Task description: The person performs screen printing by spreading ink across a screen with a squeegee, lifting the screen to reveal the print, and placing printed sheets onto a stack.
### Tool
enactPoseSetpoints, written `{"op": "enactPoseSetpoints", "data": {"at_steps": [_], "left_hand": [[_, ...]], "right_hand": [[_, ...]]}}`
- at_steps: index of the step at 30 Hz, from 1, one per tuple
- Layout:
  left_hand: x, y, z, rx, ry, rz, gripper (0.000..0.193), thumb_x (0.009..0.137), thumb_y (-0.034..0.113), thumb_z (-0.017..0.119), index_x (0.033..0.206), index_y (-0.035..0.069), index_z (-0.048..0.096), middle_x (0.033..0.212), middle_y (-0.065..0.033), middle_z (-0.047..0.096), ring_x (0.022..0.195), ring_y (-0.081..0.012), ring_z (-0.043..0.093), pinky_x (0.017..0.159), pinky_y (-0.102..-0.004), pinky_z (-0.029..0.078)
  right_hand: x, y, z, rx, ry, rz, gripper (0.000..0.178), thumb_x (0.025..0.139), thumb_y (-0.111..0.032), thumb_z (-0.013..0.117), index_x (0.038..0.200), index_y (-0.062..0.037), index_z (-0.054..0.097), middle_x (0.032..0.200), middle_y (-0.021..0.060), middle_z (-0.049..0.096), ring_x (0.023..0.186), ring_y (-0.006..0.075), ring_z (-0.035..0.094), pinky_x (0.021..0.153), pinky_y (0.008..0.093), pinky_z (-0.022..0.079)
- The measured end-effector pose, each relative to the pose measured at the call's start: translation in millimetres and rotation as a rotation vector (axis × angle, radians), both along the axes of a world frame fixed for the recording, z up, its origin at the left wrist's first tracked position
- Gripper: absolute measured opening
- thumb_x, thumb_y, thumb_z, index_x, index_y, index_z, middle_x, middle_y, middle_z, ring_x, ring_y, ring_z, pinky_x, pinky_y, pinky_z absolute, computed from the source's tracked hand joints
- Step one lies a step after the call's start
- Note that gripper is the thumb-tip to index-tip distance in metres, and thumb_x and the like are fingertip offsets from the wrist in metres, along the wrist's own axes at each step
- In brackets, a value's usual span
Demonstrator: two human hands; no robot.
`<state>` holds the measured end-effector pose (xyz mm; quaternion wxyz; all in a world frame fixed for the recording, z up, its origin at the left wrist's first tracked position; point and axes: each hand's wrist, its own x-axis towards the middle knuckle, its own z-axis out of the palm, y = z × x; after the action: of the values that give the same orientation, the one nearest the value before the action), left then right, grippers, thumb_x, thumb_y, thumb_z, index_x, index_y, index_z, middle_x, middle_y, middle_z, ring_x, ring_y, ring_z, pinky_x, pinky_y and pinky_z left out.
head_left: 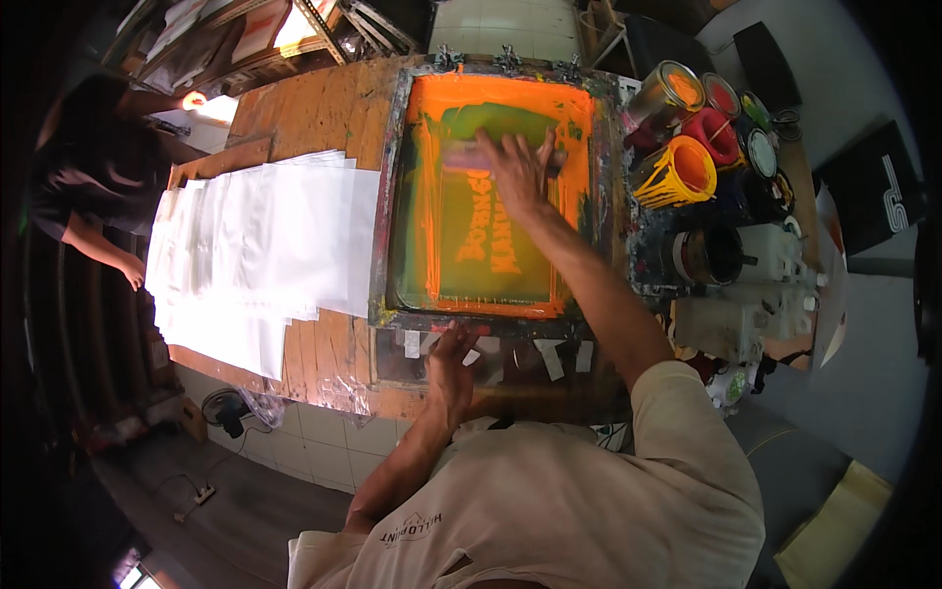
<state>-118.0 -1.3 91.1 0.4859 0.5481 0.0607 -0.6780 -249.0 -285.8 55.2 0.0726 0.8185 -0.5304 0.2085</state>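
Observation:
A screen printing frame (386,196) lies on the wooden table before me, its mesh (432,280) greenish with open lettering in the middle. Orange ink (500,90) covers the far end and streaks both sides. My right hand (515,175) reaches across the mesh and presses on a wide squeegee (459,155), fingers spread along its back; motion blurs it a little. At the near edge of the frame, my left hand (450,368) has its fingers bent around the rim. Metal hinge clamps (507,59) hold the far side of the frame.
White sheets (260,236) lie overlapped left of the frame. To the right stand ink cans, including an orange-dripped tub (687,169) and a dark can (708,255), with translucent jugs (721,324) nearer me. Another person (108,157) stands at far left. A small fan (226,410) sits below.

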Motion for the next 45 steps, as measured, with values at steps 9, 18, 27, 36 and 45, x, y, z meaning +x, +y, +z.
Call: {"op": "enactPoseSetpoints", "data": {"at_steps": [9,18,27,36,45], "left_hand": [[2,11,-12,0.011,-0.027,0.044,0.023,0.101,0.038,0.057,0.105,0.015,0.056,0.110,-0.0082,0.065,0.120,-0.0270,0.060,0.097,-0.0565,0.042],[11,15,-7,-0.045,0.016,0.042,0.036,0.094,0.035,0.072,0.113,0.011,0.054,0.116,-0.0079,0.062,0.116,-0.0248,0.061,0.095,-0.0464,0.043],[19,9,12,-0.171,-0.093,-0.014,0.019,0.096,0.030,0.069,0.104,0.014,0.061,0.105,-0.0048,0.067,0.105,-0.0240,0.066,0.093,-0.0420,0.046],[28,-22,92,-0.632,0.054,-0.015,0.021,0.092,0.023,0.068,0.106,0.006,0.068,0.113,-0.0121,0.069,0.107,-0.0305,0.067,0.104,-0.0501,0.047],[98,-165,23,-0.394,-1.080,-0.348,0.042,0.098,0.038,0.058,0.111,-0.001,0.065,0.120,-0.0242,0.064,0.108,-0.0363,0.064,0.096,-0.0546,0.045]], "right_hand": [[-5,-94,4,0.080,-0.066,0.099,0.069,0.080,-0.003,0.074,0.143,-0.0203,0.051,0.107,0.0091,0.059,0.113,0.0279,0.055,0.102,0.0579,0.032],[15,-91,0,0.002,0.029,0.124,0.067,0.080,0.007,0.063,0.140,-0.0199,0.052,0.106,0.0094,0.058,0.109,0.0288,0.055,0.091,0.0484,0.034],[-2,140,68,0.155,-0.001,0.224,0.062,0.084,-0.003,0.061,0.142,-0.0196,0.049,0.101,0.0098,0.055,0.102,0.0280,0.056,0.091,0.0547,0.036],[0,198,176,0.034,-0.040,0.134,0.057,0.089,-0.032,0.067,0.142,-0.0147,0.053,0.099,0.0098,0.053,0.095,0.0260,0.052,0.085,0.0513,0.036],[-2,71,289,-0.159,-0.254,0.272,0.033,0.092,-0.039,0.066,0.110,-0.0132,0.073,0.079,0.0123,0.069,0.071,0.0293,0.065,0.084,0.0471,0.042]]}}
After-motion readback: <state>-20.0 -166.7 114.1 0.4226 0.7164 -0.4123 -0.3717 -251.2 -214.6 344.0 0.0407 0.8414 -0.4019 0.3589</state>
